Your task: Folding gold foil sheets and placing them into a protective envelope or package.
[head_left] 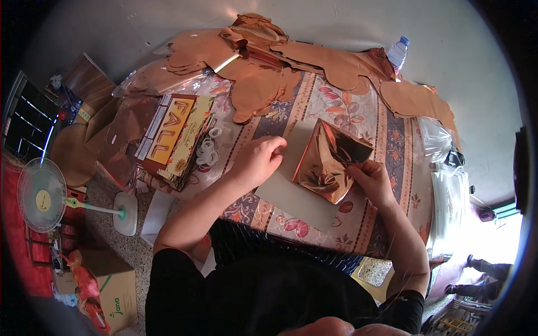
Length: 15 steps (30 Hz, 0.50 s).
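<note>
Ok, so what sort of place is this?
Possibly a small home workshop: there's a floral tablecloth, flat copper-coloured foil shapes spread across its far side, and a household-type fan standing to the left.

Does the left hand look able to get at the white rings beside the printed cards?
Probably yes: the left hand shows nothing held, and only tablecloth appears between it and the white rings, which look uncovered. The copper foil piece is in the right hand, out of that path.

A black top (269, 285) with short sleeves (174, 274) — dark, pale-streaked cloth (241, 243) below — forearms (204, 210) bare.
</note>
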Available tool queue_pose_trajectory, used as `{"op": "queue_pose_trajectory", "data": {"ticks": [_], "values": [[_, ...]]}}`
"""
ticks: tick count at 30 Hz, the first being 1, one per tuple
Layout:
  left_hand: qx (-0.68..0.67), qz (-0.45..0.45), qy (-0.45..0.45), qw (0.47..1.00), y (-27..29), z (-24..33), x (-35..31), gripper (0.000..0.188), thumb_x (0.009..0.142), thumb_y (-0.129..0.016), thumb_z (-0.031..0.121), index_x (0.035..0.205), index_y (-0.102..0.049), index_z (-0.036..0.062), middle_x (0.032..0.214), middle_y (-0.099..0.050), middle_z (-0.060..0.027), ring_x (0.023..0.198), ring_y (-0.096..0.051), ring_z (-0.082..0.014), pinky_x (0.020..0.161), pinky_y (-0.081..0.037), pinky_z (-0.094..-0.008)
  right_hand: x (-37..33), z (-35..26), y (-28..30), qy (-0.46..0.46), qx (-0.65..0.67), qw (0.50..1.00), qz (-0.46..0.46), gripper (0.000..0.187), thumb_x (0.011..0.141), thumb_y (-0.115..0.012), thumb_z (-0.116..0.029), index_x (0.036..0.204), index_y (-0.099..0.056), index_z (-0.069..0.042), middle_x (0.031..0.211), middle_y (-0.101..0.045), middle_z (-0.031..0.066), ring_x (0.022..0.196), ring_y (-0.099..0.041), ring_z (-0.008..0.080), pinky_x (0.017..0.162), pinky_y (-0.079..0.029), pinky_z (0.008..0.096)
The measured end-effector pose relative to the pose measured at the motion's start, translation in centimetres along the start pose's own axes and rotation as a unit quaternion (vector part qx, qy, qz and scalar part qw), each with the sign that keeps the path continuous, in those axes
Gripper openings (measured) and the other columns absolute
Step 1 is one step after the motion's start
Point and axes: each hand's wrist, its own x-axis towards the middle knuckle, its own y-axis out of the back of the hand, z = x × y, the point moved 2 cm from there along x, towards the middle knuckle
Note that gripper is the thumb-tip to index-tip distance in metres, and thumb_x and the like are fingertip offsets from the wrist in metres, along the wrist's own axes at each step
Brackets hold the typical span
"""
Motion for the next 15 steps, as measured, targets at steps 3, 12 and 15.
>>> {"op": "queue_pose_trajectory", "data": {"ticks": [3,12,15], "values": [[0.029,0.042,-0.023,0.998,-0.5,0.6,-0.2,0.016,0.079,-0.066,0.004,0.094,-0.061,0.0004,0.085,-0.066,-0.0129,0.076,-0.066,-0.0288,0.066,-0.052,-0.0376,-0.3,-0.7,-0.2,-0.010,-0.024,1.000,0.003,0.012,0.090,-0.067,-0.009,0.092,-0.069,0.002,0.083,-0.069,0.0013,0.075,-0.058,0.0041,0.067,-0.047,0.0203],[-0.087,-0.129,0.042,0.987,3.2,2.0,-1.4,0.008,0.084,-0.063,0.009,0.084,-0.062,0.0004,0.073,-0.067,-0.0079,0.066,-0.064,-0.0164,0.063,-0.050,-0.0303,-0.5,-0.5,-0.2,-0.018,0.018,1.000,0.006,0.011,0.090,-0.066,-0.009,0.089,-0.068,0.002,0.081,-0.068,0.0010,0.073,-0.059,0.0045,0.067,-0.047,0.0211],[-0.049,-0.269,0.052,0.960,5.8,1.3,-3.5,0.012,0.085,-0.063,0.013,0.082,-0.065,0.0020,0.070,-0.066,-0.0065,0.064,-0.064,-0.0174,0.063,-0.050,-0.0335,-0.2,0.0,0.1,-0.002,-0.018,1.000,-0.003,0.011,0.090,-0.066,-0.009,0.089,-0.068,0.001,0.081,-0.068,0.0007,0.072,-0.058,0.0044,0.066,-0.047,0.0209]]}}
